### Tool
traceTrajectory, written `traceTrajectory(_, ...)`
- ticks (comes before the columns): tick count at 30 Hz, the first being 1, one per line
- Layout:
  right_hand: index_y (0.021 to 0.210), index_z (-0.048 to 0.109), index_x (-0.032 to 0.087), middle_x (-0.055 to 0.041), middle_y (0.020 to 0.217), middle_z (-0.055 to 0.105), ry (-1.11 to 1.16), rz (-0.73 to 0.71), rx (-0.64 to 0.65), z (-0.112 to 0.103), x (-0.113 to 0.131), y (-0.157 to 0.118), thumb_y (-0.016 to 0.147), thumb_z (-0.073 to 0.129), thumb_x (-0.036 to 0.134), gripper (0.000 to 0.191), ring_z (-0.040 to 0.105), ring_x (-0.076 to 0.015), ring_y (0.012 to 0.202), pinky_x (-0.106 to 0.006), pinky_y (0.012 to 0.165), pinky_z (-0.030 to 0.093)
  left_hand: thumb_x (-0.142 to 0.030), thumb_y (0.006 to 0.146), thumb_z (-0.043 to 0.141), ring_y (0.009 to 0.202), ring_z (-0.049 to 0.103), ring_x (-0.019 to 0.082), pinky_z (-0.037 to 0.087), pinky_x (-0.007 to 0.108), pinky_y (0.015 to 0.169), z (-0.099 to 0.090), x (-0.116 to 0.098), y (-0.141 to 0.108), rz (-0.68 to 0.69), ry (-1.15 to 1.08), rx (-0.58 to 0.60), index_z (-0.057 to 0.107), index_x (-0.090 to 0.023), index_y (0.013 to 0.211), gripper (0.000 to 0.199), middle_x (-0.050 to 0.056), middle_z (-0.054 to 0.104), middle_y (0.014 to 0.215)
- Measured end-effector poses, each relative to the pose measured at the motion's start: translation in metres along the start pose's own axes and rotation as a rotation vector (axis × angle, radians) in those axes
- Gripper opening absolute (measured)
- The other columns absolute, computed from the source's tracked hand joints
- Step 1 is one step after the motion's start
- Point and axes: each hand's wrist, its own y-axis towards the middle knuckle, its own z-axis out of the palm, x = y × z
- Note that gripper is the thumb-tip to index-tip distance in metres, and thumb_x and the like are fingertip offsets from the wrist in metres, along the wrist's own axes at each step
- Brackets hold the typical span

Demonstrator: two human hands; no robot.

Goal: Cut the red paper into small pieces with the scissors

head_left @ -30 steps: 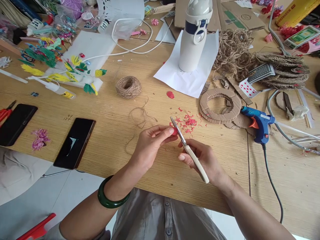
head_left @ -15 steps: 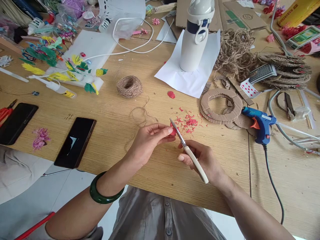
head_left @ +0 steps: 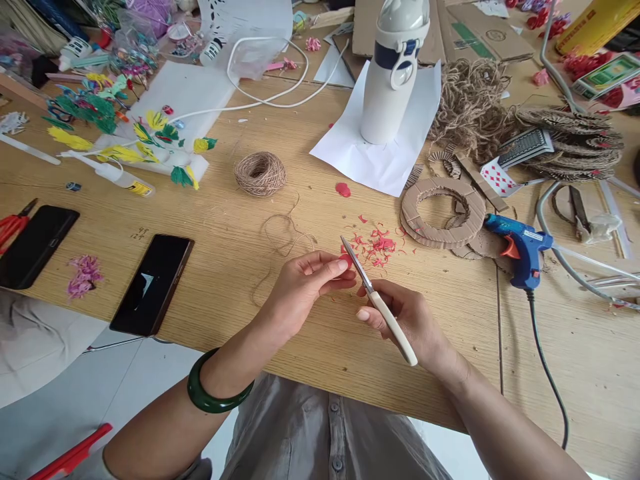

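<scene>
Between the thumb and fingers of my left hand (head_left: 305,287) is a small red piece (head_left: 346,260), partly covered by the fingertips. My right hand (head_left: 405,320) holds scissors (head_left: 387,319) with pale handles, their blades pointing up and left, right beside the red piece. The blades look nearly closed. Thin red scraps (head_left: 381,245) lie scattered on the table just beyond my hands. Farther back rest some red rounded pieces (head_left: 343,189). A loose strand of twine (head_left: 280,233) curls on the table beyond my left hand.
A twine ball (head_left: 260,174) sits left of a white bottle (head_left: 395,80) on paper. Cardboard rings (head_left: 443,212) and a blue glue gun (head_left: 523,247) with its cord lie at the right. Two phones (head_left: 151,285) (head_left: 37,247) lie left, near yellow and green craft flowers (head_left: 125,153).
My left hand has shifted very slightly to the right and turned a little with the red piece. My right hand and the scissors have hardly moved.
</scene>
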Motion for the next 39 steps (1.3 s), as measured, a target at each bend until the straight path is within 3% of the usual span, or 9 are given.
traceTrajectory(5, 0.091, 0.062, 0.015, 0.0061, 0.061, 0.039, 0.002, -0.003, -0.017, -0.001, 0.001, 0.0, 0.078, 0.076, 0.044, 0.035, 0.035, -0.0083, 0.051, -0.023, 0.044, 0.029, -0.024, 0.073, 0.077, 0.076, 0.067, 0.014, 0.059, 0.032, 0.08, -0.003, -0.003, 0.001, 0.004, 0.028, 0.01, 0.076, -0.014, 0.076, 0.011, 0.003, 0.071, 0.076)
traceTrajectory(10, 0.097, 0.06, 0.015, 0.0033, 0.067, 0.048, 0.095, -0.03, -0.078, -0.001, 0.005, 0.002, 0.081, 0.072, 0.044, 0.036, 0.046, -0.0106, 0.056, -0.024, 0.048, 0.037, -0.027, 0.073, 0.078, 0.078, 0.068, 0.015, 0.058, 0.032, 0.082, -0.003, -0.001, 0.0, 0.01, 0.057, -0.028, 0.076, -0.015, 0.077, 0.013, 0.003, 0.071, 0.078)
traceTrajectory(15, 0.103, 0.057, 0.016, 0.0007, 0.073, 0.057, 0.222, -0.078, -0.204, 0.001, 0.006, 0.004, 0.082, 0.072, 0.04, 0.035, 0.051, -0.0108, 0.059, -0.024, 0.053, 0.042, -0.032, 0.071, 0.079, 0.08, 0.067, 0.015, 0.057, 0.028, 0.078, 0.005, 0.011, -0.006, 0.045, 0.035, -0.129, 0.077, -0.018, 0.077, 0.015, 0.002, 0.072, 0.083)
traceTrajectory(20, 0.104, 0.056, 0.017, -0.0011, 0.083, 0.062, 0.312, -0.113, -0.307, 0.001, 0.005, 0.005, 0.079, 0.076, 0.033, 0.036, 0.055, -0.011, 0.064, -0.025, 0.057, 0.045, -0.034, 0.073, 0.078, 0.082, 0.066, 0.016, 0.056, 0.029, 0.079, 0.018, 0.028, -0.012, 0.048, 0.029, -0.111, 0.078, -0.019, 0.078, 0.016, 0.003, 0.074, 0.083)
traceTrajectory(32, 0.103, 0.054, 0.019, 0.0003, 0.082, 0.059, 0.322, -0.094, -0.311, 0.0, 0.009, 0.003, 0.076, 0.076, 0.035, 0.039, 0.051, -0.0093, 0.061, -0.024, 0.054, 0.043, -0.034, 0.08, 0.071, 0.088, 0.067, 0.018, 0.053, 0.029, 0.083, 0.028, 0.043, -0.019, 0.197, 0.228, -0.103, 0.076, -0.019, 0.082, 0.015, 0.005, 0.075, 0.095)
traceTrajectory(39, 0.1, 0.054, 0.017, 0.004, 0.069, 0.055, 0.281, -0.115, -0.257, -0.003, 0.002, 0.007, 0.077, 0.075, 0.032, 0.035, 0.047, -0.0092, 0.057, -0.024, 0.052, 0.038, -0.041, 0.081, 0.07, 0.087, 0.069, 0.021, 0.054, 0.031, 0.08, 0.024, 0.034, -0.017, 0.108, 0.236, -0.058, 0.076, -0.021, 0.086, 0.022, 0.005, 0.075, 0.091)
